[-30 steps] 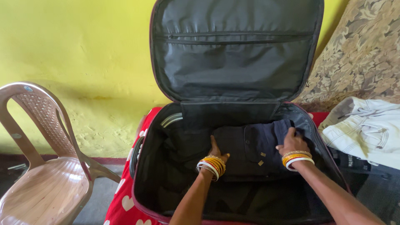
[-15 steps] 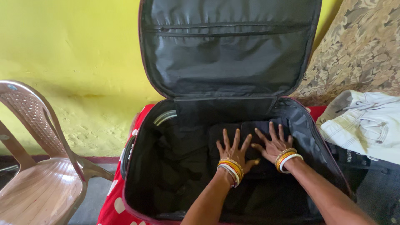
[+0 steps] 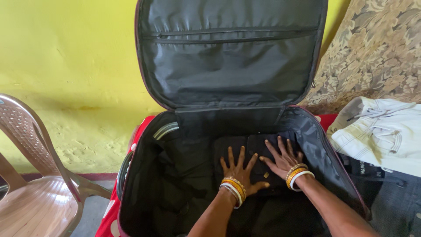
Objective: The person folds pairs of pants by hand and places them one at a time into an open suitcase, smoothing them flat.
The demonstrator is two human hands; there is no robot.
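Head view shows your left hand (image 3: 239, 169) and right hand (image 3: 283, 160) spread flat, fingers splayed, pressing side by side on the folded dark garment (image 3: 245, 147) lying inside the open black suitcase (image 3: 144, 184); white folded clothing (image 3: 377, 134) sits just right of it.

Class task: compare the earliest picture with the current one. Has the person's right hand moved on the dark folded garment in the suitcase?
Yes. The right hand has left the dark folded garment's right edge and now lies flat nearer its middle, beside the left hand.
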